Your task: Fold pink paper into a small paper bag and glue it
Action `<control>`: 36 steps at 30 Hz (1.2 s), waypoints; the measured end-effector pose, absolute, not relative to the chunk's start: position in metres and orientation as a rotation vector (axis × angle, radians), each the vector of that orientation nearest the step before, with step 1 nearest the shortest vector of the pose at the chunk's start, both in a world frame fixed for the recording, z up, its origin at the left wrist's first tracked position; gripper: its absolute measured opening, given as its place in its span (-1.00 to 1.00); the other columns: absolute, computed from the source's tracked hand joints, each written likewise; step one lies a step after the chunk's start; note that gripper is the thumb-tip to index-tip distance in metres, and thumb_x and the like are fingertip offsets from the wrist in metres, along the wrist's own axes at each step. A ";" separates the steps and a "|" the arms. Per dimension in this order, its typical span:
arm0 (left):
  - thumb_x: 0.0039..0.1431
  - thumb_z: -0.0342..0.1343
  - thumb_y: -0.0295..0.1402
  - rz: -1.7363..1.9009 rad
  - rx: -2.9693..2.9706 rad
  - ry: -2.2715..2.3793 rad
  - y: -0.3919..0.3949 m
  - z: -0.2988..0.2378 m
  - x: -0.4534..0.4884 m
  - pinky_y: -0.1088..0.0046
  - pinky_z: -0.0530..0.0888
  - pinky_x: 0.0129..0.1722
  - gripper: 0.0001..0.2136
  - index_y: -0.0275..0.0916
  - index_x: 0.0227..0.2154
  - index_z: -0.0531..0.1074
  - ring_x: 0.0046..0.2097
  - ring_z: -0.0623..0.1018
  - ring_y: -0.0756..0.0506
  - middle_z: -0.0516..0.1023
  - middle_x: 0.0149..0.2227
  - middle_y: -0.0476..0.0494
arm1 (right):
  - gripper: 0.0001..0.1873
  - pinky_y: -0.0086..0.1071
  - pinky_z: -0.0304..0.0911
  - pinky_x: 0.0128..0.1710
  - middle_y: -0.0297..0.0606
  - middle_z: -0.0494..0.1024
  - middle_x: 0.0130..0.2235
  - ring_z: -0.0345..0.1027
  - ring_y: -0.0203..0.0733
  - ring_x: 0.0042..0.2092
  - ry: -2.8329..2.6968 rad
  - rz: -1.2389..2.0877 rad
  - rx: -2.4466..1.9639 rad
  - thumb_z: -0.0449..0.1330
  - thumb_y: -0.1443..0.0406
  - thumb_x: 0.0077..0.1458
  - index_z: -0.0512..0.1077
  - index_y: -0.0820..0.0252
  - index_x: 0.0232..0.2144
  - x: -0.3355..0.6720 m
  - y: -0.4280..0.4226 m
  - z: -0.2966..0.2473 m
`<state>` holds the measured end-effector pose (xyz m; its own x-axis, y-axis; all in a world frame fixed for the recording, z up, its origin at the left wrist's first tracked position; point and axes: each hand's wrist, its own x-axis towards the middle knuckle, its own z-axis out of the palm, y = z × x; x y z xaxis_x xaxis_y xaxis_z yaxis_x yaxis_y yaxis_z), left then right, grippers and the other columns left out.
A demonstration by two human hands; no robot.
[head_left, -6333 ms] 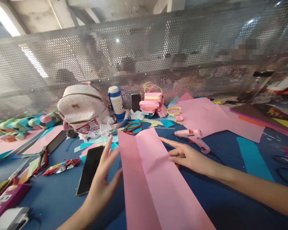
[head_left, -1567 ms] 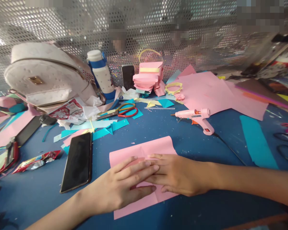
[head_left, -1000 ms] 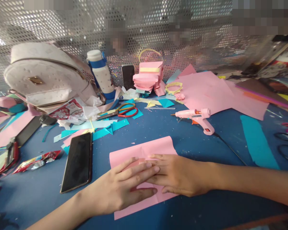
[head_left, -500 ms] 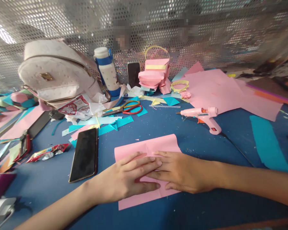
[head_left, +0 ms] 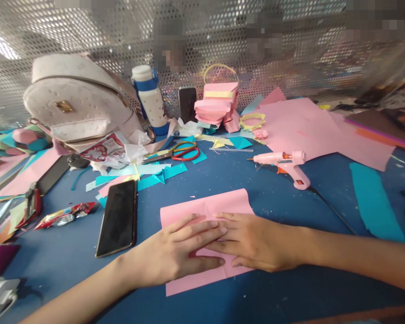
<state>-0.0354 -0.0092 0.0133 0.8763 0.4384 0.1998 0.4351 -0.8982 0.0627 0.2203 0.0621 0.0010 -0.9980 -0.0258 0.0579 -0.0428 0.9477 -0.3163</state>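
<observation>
A folded pink paper sheet (head_left: pixel 207 208) lies on the blue table (head_left: pixel 70 261) in front of me. My left hand (head_left: pixel 170 254) lies flat on its near left part, fingers stretched out toward the right. My right hand (head_left: pixel 254 240) rests flat on the near right part, fingers pointing left. The fingertips of both hands overlap near the sheet's middle. Neither hand grips anything; both press down on the paper.
A black phone (head_left: pixel 118 218) lies left of the paper. A pink glue gun (head_left: pixel 283 162) with its cord is at the right, scissors (head_left: pixel 175 152) and paper scraps behind. A white backpack (head_left: pixel 77 103), a bottle (head_left: pixel 150 101) and pink paper stacks (head_left: pixel 216 105) stand by the perforated screen.
The long pink sheet seen several seconds ago is now folded short under both flat hands. Over the last second the hands have stayed pressed on it; only the view shifted slightly.
</observation>
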 end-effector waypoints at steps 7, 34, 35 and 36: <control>0.37 0.01 -0.42 0.319 3.037 0.711 -0.010 0.014 -0.035 0.19 0.20 0.32 -0.62 0.00 0.20 0.32 0.37 0.14 -0.16 0.15 0.35 -0.14 | -0.51 -0.08 -0.03 0.33 0.00 0.36 0.22 0.20 -0.01 0.25 -3.053 0.476 0.061 -0.03 0.23 0.34 0.27 0.38 0.22 0.219 0.063 0.002; 0.36 0.02 -0.41 0.340 3.068 0.693 -0.011 0.011 -0.033 0.19 0.11 0.35 -0.61 -0.03 0.22 0.30 0.38 0.11 -0.16 0.14 0.36 -0.14 | -0.49 -0.09 -0.08 0.36 0.01 0.26 0.28 0.00 -0.02 0.35 -3.037 0.539 0.048 0.04 0.26 0.32 0.22 0.40 0.25 0.221 0.062 0.000; 0.36 0.02 -0.42 0.343 3.068 0.694 -0.011 0.011 -0.033 0.19 0.11 0.35 -0.61 -0.03 0.21 0.30 0.38 0.11 -0.16 0.14 0.36 -0.14 | -0.48 -0.09 -0.08 0.36 0.01 0.25 0.29 0.00 -0.02 0.35 -3.035 0.541 0.045 0.04 0.26 0.32 0.22 0.39 0.25 0.220 0.062 0.000; 0.36 0.02 -0.42 0.348 3.070 0.694 -0.011 0.010 -0.034 0.19 0.11 0.35 -0.60 -0.03 0.21 0.30 0.38 0.12 -0.16 0.14 0.36 -0.14 | -0.48 -0.09 -0.08 0.36 0.01 0.25 0.29 0.01 -0.01 0.35 -3.039 0.539 0.039 0.04 0.26 0.32 0.21 0.38 0.26 0.220 0.062 0.000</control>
<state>-0.0336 -0.0114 0.0104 0.8797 0.4222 0.2186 0.4277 -0.9036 0.0244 0.2204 0.0624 0.0001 -0.9982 -0.0153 0.0586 -0.0346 0.9386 -0.3432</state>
